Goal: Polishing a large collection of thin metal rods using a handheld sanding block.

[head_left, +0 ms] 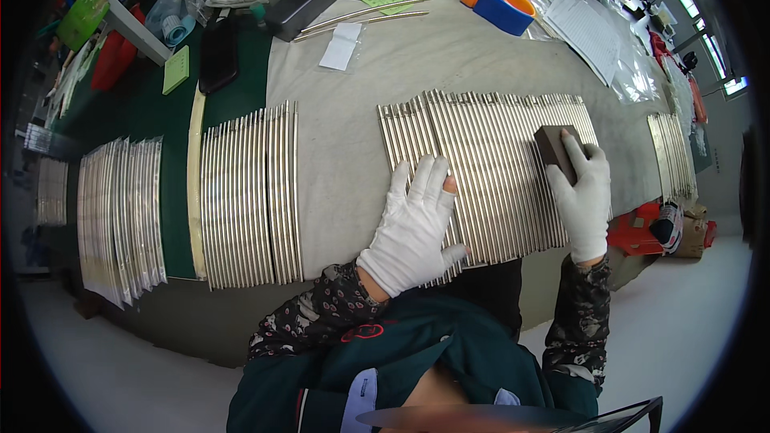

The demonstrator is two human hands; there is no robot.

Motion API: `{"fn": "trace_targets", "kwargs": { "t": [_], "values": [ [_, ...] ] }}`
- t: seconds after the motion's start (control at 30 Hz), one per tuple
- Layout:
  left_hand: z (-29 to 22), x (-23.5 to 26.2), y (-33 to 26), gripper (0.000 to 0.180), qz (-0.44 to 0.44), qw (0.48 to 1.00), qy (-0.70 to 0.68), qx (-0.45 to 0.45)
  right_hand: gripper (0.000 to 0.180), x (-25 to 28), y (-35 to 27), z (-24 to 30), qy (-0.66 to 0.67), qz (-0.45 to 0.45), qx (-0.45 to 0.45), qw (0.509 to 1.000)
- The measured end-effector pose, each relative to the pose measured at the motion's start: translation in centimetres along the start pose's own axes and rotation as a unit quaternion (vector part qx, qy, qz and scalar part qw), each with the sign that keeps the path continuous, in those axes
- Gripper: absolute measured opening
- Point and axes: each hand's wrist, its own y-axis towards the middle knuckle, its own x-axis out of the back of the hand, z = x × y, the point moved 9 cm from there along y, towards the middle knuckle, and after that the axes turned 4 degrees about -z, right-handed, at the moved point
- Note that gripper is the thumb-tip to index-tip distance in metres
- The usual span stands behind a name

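Observation:
A wide row of thin silvery metal rods (pixel 489 168) lies side by side on the grey cloth (pixel 345 112) in front of me. Both my hands wear white gloves, with some fingertips bare. My left hand (pixel 413 228) rests spread over the left part of the row, its fingers pointing away from me. At the right part, my right hand (pixel 585 200) grips a dark brown block (pixel 552 143), which looks like a sanding block, pressed onto the rods. The block's underside is hidden.
Left of the cloth's middle lies another group of rods (pixel 241 200), then plastic-wrapped bundles (pixel 120 216). More rods (pixel 672 156) sit at the far right. Toward the back are a dark box (pixel 303 12), a phone (pixel 219 56), two loose rods (pixel 385 10) and orange and blue rings (pixel 501 12).

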Motion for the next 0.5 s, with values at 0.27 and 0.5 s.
{"fn": "trace_targets", "kwargs": {
  "t": [0.27,0.5],
  "values": [
    [0.7,-0.3,-0.3,0.091,-0.037,0.997,0.064,-0.021,0.059,3.3,-7.4,2.3,0.0,0.013,0.06,0.998],
    [0.4,0.4,-0.8,0.071,-0.019,0.994,0.093,-0.048,0.063,3.4,-9.2,1.5,0.037,0.021,0.074,0.996]
  ]
}}
